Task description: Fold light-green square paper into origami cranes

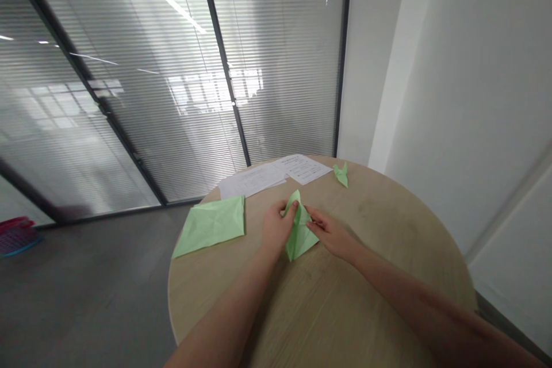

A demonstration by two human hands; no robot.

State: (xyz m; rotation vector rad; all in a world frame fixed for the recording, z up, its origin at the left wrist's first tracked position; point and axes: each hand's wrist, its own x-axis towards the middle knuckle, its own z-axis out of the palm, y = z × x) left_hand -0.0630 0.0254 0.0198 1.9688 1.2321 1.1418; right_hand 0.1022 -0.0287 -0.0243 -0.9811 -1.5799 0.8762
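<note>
Between my two hands, just above the round table, is a folded sheet of light green paper (299, 237) with creases and a pointed top. My left hand (277, 223) grips its upper left side, the thumb pressed on the paper's face. On the right edge, my right hand (330, 232) pinches the paper between thumb and fingers. Fingertips behind the sheet are hidden. A larger folded piece of green paper (213, 219) lies flat to the left of my left hand. Farther back on the right sits a small folded green paper shape (341, 175) with pointed tips.
Printed white sheets (302, 169) lie along the far edge of the round wooden table (371, 299). Behind it stands a glass partition with blinds (293, 69), and a white wall (474, 98) rises on the right. Red and blue plastic baskets (18, 236) are on the floor at far left.
</note>
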